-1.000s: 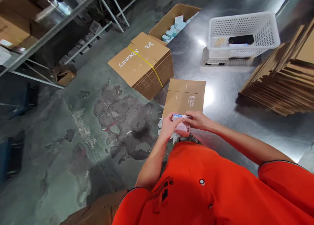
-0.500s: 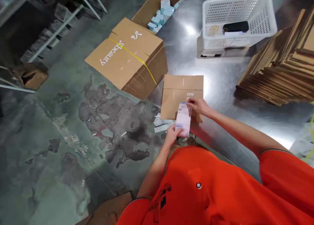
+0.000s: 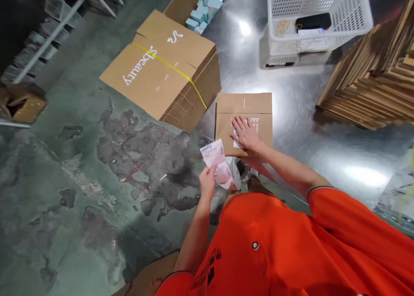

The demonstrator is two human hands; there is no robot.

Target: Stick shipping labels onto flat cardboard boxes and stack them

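A flat brown cardboard box (image 3: pixel 244 103) lies at the near edge of the metal table. My right hand (image 3: pixel 247 133) rests on it with fingers spread, over a white label (image 3: pixel 237 143) that shows partly beneath the palm. Left of the box, over the floor, my left hand (image 3: pixel 207 179) pinches a strip of printed paper labels (image 3: pixel 213 154). The strip is bent, and its lower part hangs toward my body.
A bundle of folded cartons (image 3: pixel 155 72) with a yellow strap stands left of the box. Behind it, a carton holds light-blue boxes (image 3: pixel 203 11). A white basket (image 3: pixel 320 42) and stacked cardboard (image 3: pixel 365 80) are on the metal table (image 3: pixel 297 136).
My left hand has moved left with the paper strip. My right hand has let go of the paper and now lies flat on the box, where a label shows. The view has shifted slightly.
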